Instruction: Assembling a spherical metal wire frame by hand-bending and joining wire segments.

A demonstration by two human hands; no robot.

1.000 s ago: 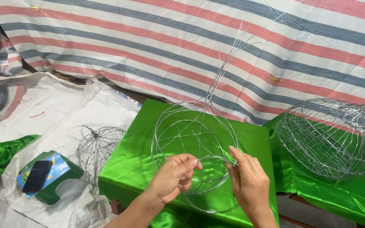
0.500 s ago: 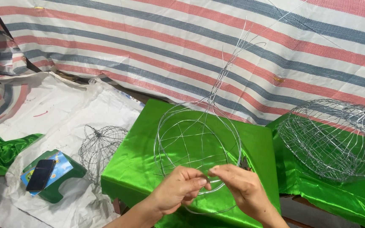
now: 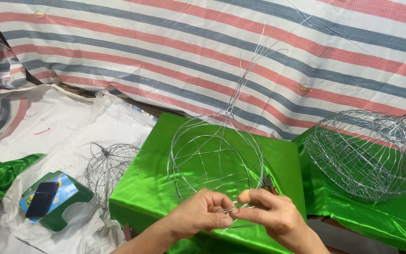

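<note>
Striped red, blue and white tarpaulin backs a low bench draped in shiny green cloth. Nearest, the left hand and right hand meet fingertip to fingertip, both pinched narrow on the lower rim of a round wire frame that stands on the cloth, its loose strands rising toward the tarpaulin. Those springy ends could flick up or prick a finger if the pinch slips, and the slick cloth might let the frame skid. Left, a smaller wire cage and a phone on a green box lie on white sheeting; right, a finished wire basket sits well apart, leaving room.
</note>
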